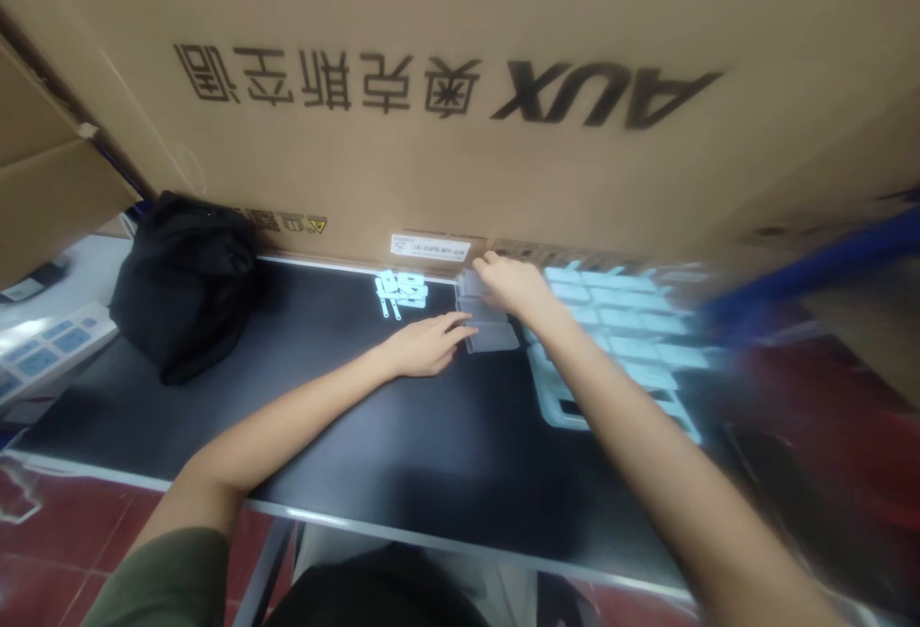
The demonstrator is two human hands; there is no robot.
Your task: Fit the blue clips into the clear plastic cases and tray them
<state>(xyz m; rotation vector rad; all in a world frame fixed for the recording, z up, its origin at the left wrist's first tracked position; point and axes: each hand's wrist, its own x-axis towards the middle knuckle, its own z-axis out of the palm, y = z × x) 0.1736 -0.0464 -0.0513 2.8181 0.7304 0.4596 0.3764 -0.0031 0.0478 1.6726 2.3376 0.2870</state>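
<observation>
Several clear plastic pieces (493,337), flat and rectangular, lie in an overlapping column on the black tabletop. From the left, my left hand (424,344) reaches to them with its fingers stretched out and apart, the tips at the edges of the nearer pieces. My right hand (512,284) is at the far end of the column, its fingers bent and closed at the farthest clear piece; the fingertips are partly hidden. Left of the column is a small pile of pale blue plastic parts (402,290), two of them thin strips pointing towards me.
Rows of pale blue plastic pieces (625,320), blurred, lie right of my right hand with a tray-like frame (557,416). A large cardboard box (431,167) walls off the table's back. A black cloth bag (188,287) stands left; a blue bar (812,267) slants in right.
</observation>
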